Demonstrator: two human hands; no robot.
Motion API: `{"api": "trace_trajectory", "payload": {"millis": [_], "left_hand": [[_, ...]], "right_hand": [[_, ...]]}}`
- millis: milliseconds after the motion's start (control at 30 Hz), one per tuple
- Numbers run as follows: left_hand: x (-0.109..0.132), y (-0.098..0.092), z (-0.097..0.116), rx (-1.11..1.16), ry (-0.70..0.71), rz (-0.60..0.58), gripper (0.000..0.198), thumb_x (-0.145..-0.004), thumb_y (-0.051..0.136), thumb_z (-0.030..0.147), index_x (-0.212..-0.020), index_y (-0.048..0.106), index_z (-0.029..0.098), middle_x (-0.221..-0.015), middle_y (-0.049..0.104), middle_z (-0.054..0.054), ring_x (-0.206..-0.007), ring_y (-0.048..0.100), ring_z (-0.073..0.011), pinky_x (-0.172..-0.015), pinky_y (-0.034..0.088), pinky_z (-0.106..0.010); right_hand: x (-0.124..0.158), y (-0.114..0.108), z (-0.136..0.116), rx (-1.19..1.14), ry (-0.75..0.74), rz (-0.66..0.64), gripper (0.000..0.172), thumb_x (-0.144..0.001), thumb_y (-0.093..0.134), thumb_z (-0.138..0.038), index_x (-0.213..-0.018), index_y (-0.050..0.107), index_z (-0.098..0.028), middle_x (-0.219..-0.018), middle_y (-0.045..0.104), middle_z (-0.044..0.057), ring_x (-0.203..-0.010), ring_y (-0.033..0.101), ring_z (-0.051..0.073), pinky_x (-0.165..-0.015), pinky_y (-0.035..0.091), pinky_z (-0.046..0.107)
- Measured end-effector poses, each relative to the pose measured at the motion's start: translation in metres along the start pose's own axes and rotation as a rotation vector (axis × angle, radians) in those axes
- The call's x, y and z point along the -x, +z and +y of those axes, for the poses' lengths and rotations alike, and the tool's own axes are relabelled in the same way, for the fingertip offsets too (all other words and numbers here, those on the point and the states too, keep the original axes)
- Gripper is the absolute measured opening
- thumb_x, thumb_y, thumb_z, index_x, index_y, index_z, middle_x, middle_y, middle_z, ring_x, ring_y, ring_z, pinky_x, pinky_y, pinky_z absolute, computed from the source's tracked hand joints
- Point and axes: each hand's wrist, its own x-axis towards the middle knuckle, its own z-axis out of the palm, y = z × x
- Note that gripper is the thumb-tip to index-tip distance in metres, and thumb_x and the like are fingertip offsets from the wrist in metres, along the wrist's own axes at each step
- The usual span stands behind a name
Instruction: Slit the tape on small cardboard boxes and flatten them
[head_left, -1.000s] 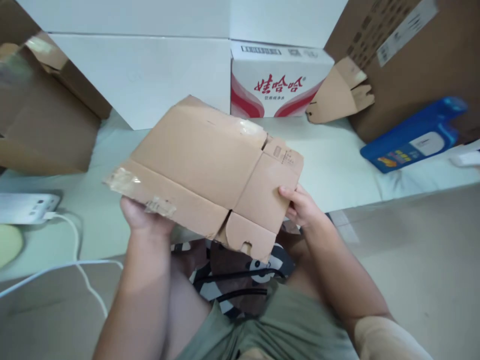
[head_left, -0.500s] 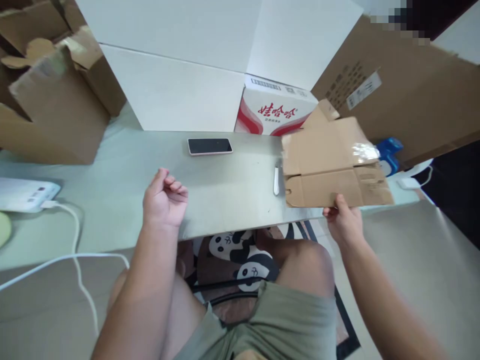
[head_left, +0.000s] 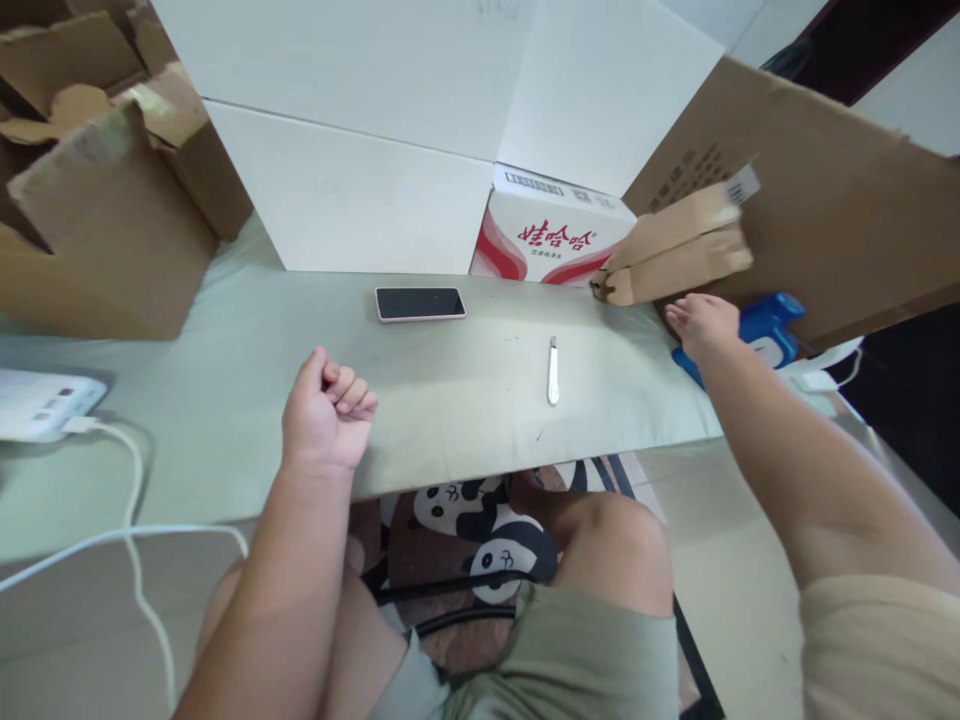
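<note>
My left hand [head_left: 330, 410] hovers over the near part of the pale green tabletop [head_left: 450, 410], its fingers curled into a loose fist with nothing in it. At the right, a folded piece of brown cardboard [head_left: 679, 250] leans at a slant against the large cardboard sheet [head_left: 817, 200]. Just below its lower edge is my right hand [head_left: 703, 322], off the cardboard, with loosely bent fingers and nothing visible in them. Between the hands lies a white utility knife [head_left: 553, 375]. A phone [head_left: 420, 304] rests face up farther back.
White panels [head_left: 352, 190] stand along the back, beside a red and white carton [head_left: 551, 235]. Open cardboard boxes [head_left: 127, 230] are at the left. A white power bank [head_left: 45, 405] with a cable lies nearer. A blue object [head_left: 772, 325] is by my right wrist.
My right hand has moved the cardboard away and back, against the large sheet, and let it go. The utility knife shows fully now. My left hand has stayed nearly still.
</note>
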Motion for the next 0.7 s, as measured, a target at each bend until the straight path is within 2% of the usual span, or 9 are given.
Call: {"api": "trace_trajectory", "payload": {"millis": [100, 233, 333, 400, 567, 700], "left_hand": [[-0.001, 0.0, 0.001, -0.034, -0.009, -0.021, 0.047, -0.101, 0.047, 0.023, -0.057, 0.029, 0.02, -0.041, 0.02, 0.009, -0.032, 0.016, -0.0052, -0.035, 0.019, -0.019], [0.001, -0.002, 0.001, -0.061, 0.035, -0.01, 0.044, -0.087, 0.052, 0.014, -0.055, 0.023, 0.02, -0.043, 0.02, 0.008, -0.034, 0.017, -0.0051, -0.035, 0.016, -0.019], [0.007, -0.002, 0.002, -0.064, 0.067, -0.01, 0.038, -0.077, 0.053, 0.007, -0.054, 0.024, 0.019, -0.046, 0.022, 0.008, -0.036, 0.02, -0.0038, -0.036, 0.015, -0.018], [0.01, -0.004, 0.005, -0.047, 0.064, -0.005, 0.037, -0.073, 0.052, 0.007, -0.054, 0.022, 0.019, -0.045, 0.019, 0.009, -0.036, 0.017, -0.004, -0.036, 0.013, -0.018], [0.02, -0.016, 0.022, 0.059, 0.004, -0.016, 0.045, -0.072, 0.053, 0.013, -0.057, 0.011, 0.022, -0.046, 0.009, 0.009, -0.035, 0.009, -0.006, -0.036, 0.01, -0.022], [0.025, -0.026, 0.04, 0.141, 0.017, -0.009, 0.045, -0.069, 0.052, 0.013, -0.057, 0.01, 0.022, -0.047, 0.007, 0.009, -0.036, 0.006, -0.0056, -0.037, 0.01, -0.022]], "right_hand": [[0.013, 0.018, 0.011, 0.096, 0.006, -0.12, 0.015, -0.085, 0.067, -0.018, -0.081, 0.053, -0.023, -0.078, 0.062, 0.0, -0.069, 0.067, 0.011, -0.064, 0.059, 0.023], [0.063, 0.047, 0.035, 0.288, -0.042, -0.381, 0.012, -0.082, 0.066, -0.022, -0.089, 0.056, -0.021, -0.085, 0.067, 0.002, -0.071, 0.071, 0.013, -0.072, 0.063, 0.03], [0.107, 0.082, 0.046, 0.46, -0.156, -0.617, 0.014, -0.08, 0.066, -0.025, -0.092, 0.061, -0.02, -0.091, 0.072, 0.006, -0.078, 0.074, 0.019, -0.081, 0.064, 0.04], [0.137, 0.111, 0.046, 0.559, -0.283, -0.78, 0.015, -0.08, 0.065, -0.023, -0.095, 0.065, -0.021, -0.098, 0.076, 0.007, -0.084, 0.074, 0.021, -0.091, 0.062, 0.045], [0.214, 0.181, 0.021, 0.69, -0.662, -1.137, 0.026, -0.083, 0.064, -0.02, -0.109, 0.07, -0.02, -0.121, 0.076, 0.013, -0.114, 0.071, 0.029, -0.108, 0.054, 0.049], [0.277, 0.238, -0.019, 0.702, -0.91, -1.302, 0.046, -0.086, 0.06, -0.018, -0.133, 0.062, -0.019, -0.137, 0.069, 0.015, -0.125, 0.067, 0.031, -0.111, 0.051, 0.05]]}}
